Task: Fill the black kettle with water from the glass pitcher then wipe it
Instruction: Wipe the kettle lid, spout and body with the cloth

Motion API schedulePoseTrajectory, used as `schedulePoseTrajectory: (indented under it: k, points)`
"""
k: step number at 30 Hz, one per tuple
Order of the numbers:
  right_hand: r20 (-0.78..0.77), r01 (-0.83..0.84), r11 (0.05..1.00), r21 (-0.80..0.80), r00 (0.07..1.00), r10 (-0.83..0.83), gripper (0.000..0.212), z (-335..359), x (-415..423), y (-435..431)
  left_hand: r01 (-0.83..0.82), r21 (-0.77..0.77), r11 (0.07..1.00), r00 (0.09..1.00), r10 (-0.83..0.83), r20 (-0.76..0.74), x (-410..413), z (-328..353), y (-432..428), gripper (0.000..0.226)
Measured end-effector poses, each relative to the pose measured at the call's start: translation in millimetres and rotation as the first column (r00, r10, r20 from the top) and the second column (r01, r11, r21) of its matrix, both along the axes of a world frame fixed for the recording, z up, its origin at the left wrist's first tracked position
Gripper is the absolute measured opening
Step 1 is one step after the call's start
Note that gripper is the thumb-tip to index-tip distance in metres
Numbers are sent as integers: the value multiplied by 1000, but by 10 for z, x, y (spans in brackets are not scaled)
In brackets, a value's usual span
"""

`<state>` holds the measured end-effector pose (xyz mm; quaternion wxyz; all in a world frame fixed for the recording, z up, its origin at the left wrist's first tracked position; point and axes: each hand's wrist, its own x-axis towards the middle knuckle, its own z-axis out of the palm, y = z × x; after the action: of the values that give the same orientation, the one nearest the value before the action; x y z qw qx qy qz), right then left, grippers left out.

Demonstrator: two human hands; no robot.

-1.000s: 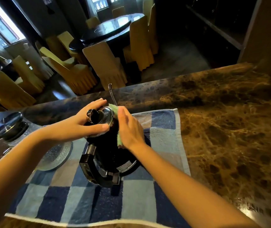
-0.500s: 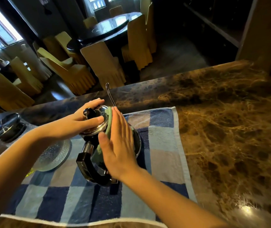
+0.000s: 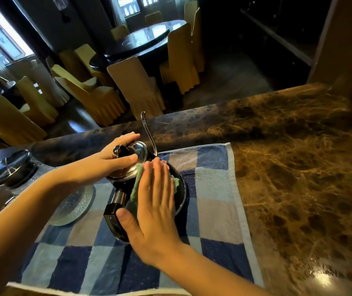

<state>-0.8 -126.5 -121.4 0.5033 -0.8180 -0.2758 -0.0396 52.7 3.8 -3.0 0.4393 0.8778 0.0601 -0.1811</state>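
Observation:
The black kettle (image 3: 180, 189) stands on a blue checked towel (image 3: 211, 212), its thin curved spout (image 3: 148, 133) pointing away from me and its black handle (image 3: 112, 218) toward me. My left hand (image 3: 115, 161) grips the shiny steel lid (image 3: 141, 152) around its knob. My right hand (image 3: 156, 212) lies flat on the kettle's near side, pressing a green cloth (image 3: 136, 184) against it. The glass pitcher (image 3: 74, 204) sits left of the kettle, mostly hidden behind my left forearm.
A dark round lid (image 3: 10, 167) rests on the counter at the far left. The brown marble counter (image 3: 299, 178) stretches to the right. Beyond its far edge, a dining room with covered chairs (image 3: 136, 86) and a round table lies lower down.
My right hand swept the green cloth from the kettle's far right side round to the near side by the handle. My left hand stayed on the lid.

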Motion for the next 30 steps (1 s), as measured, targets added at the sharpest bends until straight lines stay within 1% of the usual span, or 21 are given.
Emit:
schedulePoseTrajectory:
  k: [2, 3, 4, 6, 8, 9, 11, 13, 15, 16, 17, 19, 20, 22, 23, 24, 25, 26, 27, 28, 30]
  points:
    - [-26, 4, 999, 44, 1000, -3, 82, 77, 136, 20, -8, -18, 1000, 1000, 8, -4, 14, -15, 23, 77]
    - [-53, 4, 996, 91, 999, 1, 80, 126, 236, 30, -5, -20, 1000, 1000, 5, -3, 21, -24, 34, 75]
    - [-90, 2, 989, 147, 996, 12, 78, 168, 357, 41, 0, -15, 1000, 1000, 0, 0, 31, -38, 46, 77]
    - [-180, 10, 973, 232, 983, 33, 69, 264, 626, 37, 4, -7, 1000, 1000, -4, 4, 38, -43, 45, 91]
    - [-317, 2, 967, 254, 945, 81, 64, 220, 914, 33, -6, -8, 1000, 1000, 6, -12, 29, -21, 28, 104]
    - [-374, -7, 966, 260, 921, 107, 67, 172, 1029, 23, 1, 5, 1000, 1000, -1, -12, 26, -12, 24, 108]
    - [-454, -6, 967, 256, 882, 126, 80, 34, 1170, 12, 27, 47, 999, 1000, -27, 1, 28, -14, 36, 115]
    - [-533, 60, 975, 216, 844, 66, 89, -92, 1165, 4, 40, 56, 998, 999, -40, 6, 8, -9, 33, 110]
    - [-626, 210, 954, 213, 779, -32, 81, -185, 1043, 0, 33, 49, 998, 999, -33, -3, -12, 10, 6, 102]
    - [-641, 286, 927, 242, 764, -68, 75, -212, 953, -19, 28, 45, 999, 1000, -28, -3, -13, 12, 0, 99]
    - [-607, 315, 904, 289, 791, -81, 68, -203, 835, -34, 26, 46, 999, 1000, -26, 1, -15, 15, -4, 98]
    - [-470, 248, 911, 329, 880, -70, 60, -103, 558, -53, 23, 52, 998, 1000, -24, 11, -8, 1, 3, 102]
    - [-416, 201, 923, 328, 908, -50, 60, -45, 475, -26, 26, 43, 999, 1000, -27, 17, 0, -3, 14, 103]
    - [-379, 102, 928, 358, 924, 44, 61, 188, 442, 12, 34, 18, 999, 999, -35, 32, -2, 7, -3, 96]
    - [-368, 51, 906, 421, 922, 119, 60, 317, 493, 32, 42, 0, 999, 998, -42, 39, -7, 5, -20, 88]
    - [-372, 8, 863, 505, 904, 210, 57, 402, 598, 59, 40, -16, 999, 998, -39, 48, -11, -1, -31, 73]
    - [-384, -26, 808, 588, 870, 308, 60, 460, 742, 82, 32, -23, 999, 998, -31, 59, -24, 10, -80, 56]
    - [-402, -41, 762, 646, 830, 386, 67, 460, 906, 110, 28, -30, 999, 998, -26, 59, -31, 12, -95, 45]
    - [-419, -53, 755, 654, 805, 420, 74, 420, 1056, 142, 21, -39, 999, 997, -19, 71, -38, 24, -128, 42]
    - [-438, -67, 790, 609, 803, 405, 78, 383, 1159, 154, 19, -33, 999, 997, -17, 70, -40, 16, -124, 46]
    - [-472, -37, 898, 439, 841, 266, 72, 236, 1285, 153, -21, -11, 1000, 997, 22, 72, -42, 13, -113, 70]
